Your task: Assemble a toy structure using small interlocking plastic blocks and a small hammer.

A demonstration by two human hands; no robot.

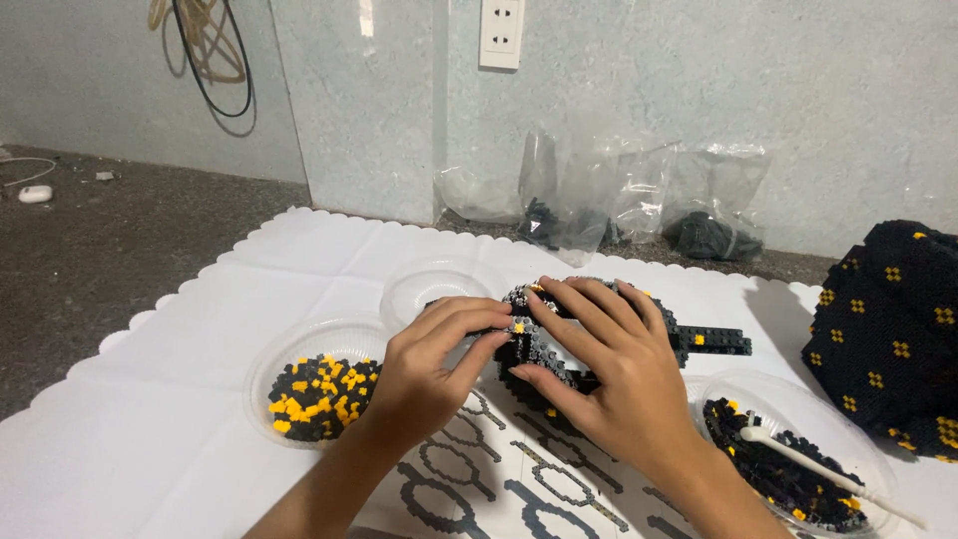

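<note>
Dark speckled floor [110, 240], white scalloped sheet [180, 419], clear bowl of black and yellow bricks [317, 396], left hand [429, 374] pinching and right hand [614, 369] gripping the black brick model [539, 344] mid-sheet, second bowl [788, 449], grey wall [699, 90] with plastic bags [639, 195]

Head camera looks down, close, over a white cloth [200, 419]

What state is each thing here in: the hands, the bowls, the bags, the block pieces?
Left hand: fingertips pressing on the block model.
Right hand: gripping the block model.
Left bowl: holds black and yellow blocks.
Middle bowl: looks empty.
Right bowl: holds blocks and a white stick.
Plastic bags: slumped against the wall.
</note>
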